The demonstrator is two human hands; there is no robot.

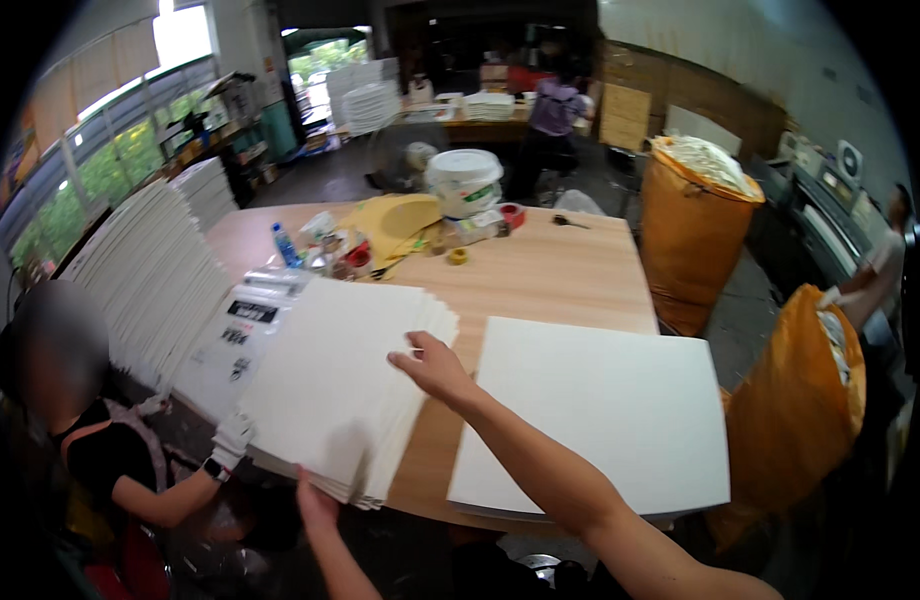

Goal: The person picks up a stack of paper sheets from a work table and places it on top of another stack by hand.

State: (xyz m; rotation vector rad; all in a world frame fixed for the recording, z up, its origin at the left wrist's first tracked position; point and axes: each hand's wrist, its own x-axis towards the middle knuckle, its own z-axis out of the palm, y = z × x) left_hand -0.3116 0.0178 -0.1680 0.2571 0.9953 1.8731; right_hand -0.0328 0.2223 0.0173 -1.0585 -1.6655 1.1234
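Note:
A thick stack of large white sheets (325,370) lies on the wooden table, its right-hand edges fanned unevenly. My right hand (432,368) is over the right side of this stack, thumb and fingers apart, gripping nothing. At the stack's near edge, my left hand (318,505) touches the sheets from below; most of its fingers are hidden. Right of my right hand, another pile of white sheets (600,410) lies flat. A co-worker's gloved hand (233,432) rests against the left near corner of the fanned stack.
Printed plastic bags (225,350) lie left of the stack, beside tall piles of white sheets (145,280). A white bucket (464,183), tape rolls, a blue bottle (285,245) and yellow sheets (392,225) crowd the far side. Filled orange sacks (695,240) stand at right.

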